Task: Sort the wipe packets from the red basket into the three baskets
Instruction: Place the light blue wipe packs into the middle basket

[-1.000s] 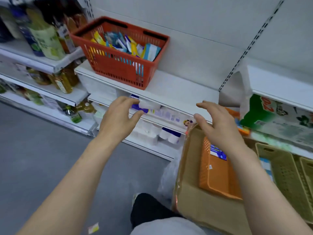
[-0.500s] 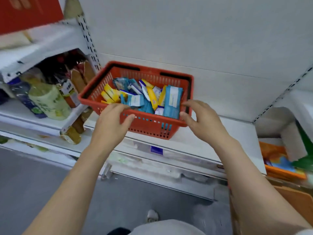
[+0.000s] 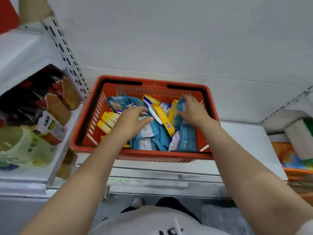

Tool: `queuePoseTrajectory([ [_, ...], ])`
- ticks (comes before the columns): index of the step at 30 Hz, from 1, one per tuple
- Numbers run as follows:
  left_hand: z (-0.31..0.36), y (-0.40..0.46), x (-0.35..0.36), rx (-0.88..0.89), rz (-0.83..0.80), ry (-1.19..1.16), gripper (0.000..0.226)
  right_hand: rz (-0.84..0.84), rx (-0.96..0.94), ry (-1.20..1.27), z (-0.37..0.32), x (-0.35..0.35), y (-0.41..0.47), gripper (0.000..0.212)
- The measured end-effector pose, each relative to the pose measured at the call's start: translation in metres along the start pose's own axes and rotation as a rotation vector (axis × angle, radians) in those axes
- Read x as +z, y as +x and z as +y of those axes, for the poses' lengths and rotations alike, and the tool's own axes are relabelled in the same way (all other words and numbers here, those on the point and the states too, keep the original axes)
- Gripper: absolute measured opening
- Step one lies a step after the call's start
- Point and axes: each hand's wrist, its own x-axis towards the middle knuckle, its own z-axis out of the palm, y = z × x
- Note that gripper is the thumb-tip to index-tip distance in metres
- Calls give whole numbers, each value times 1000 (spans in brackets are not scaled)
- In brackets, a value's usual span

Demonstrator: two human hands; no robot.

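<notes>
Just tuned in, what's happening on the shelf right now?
A person has both hands inside the red basket on the white shelf, among a jumble of blue and yellow wipe packets. The left hand is spread over the blue packets mid-pile; the right hand touches a blue packet near the right wall. Nothing is lifted out yet, and no sorting baskets are clearly in view.

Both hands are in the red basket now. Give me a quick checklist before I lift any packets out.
1. Red basket seated on shelf: ok, though its front edge overhangs.
2. Left hand over the blue packets: ok, fingers spread, nothing gripped yet.
3. Right hand on a packet: ok, touching the tall blue packet; grip cannot tell.
4. Yellow packets reachable: ok, lying uncovered at the left.
5. Three target baskets in view: not ok, none visible.
</notes>
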Motion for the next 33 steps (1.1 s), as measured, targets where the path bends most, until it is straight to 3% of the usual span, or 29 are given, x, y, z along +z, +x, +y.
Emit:
queuePoseTrajectory([
  [5, -12, 34, -2, -28, -182, -55, 49, 38, 52, -77, 0, 2, 7, 71],
  [10, -20, 55, -3, -98, -266, -117, 37, 139, -18, -55, 2, -5, 3, 28],
  [15, -19, 61, -6, -182, -404, -25, 56, 306, -72, 463, -23, -34, -5, 7],
  [17, -18, 63, -1, -212, -485, 32, 69, 199, -76, 677, -29, -37, -4, 2],
  [19, -16, 62, -4, -205, -495, 90, 73, 118, -52, 700, -33, -34, -3, 6],
  [23, -17, 59, -5, -183, -393, 63, 58, 118, 48, 490, -18, -19, -7, 40],
  [25, -19, 53, -3, -184, -385, -8, 52, 83, 70, 411, -11, -8, -12, 27],
  [26, -21, 50, -3, -191, -368, -60, 37, 58, 75, 390, -8, -2, -15, 23],
  [27, -21, 48, -3, -188, -336, -113, 29, 33, 85, 363, -7, 2, -19, 33],
  [29, -21, 44, -5, -191, -293, -217, 48, -30, 106, 317, -7, 4, -23, 64],
  [30, -22, 43, -7, -205, -260, -262, 42, -72, 125, 286, -8, 3, -24, 75],
  [33, -24, 38, -13, -220, -158, -400, 15, -226, 175, 250, -12, -3, -28, 68],
])
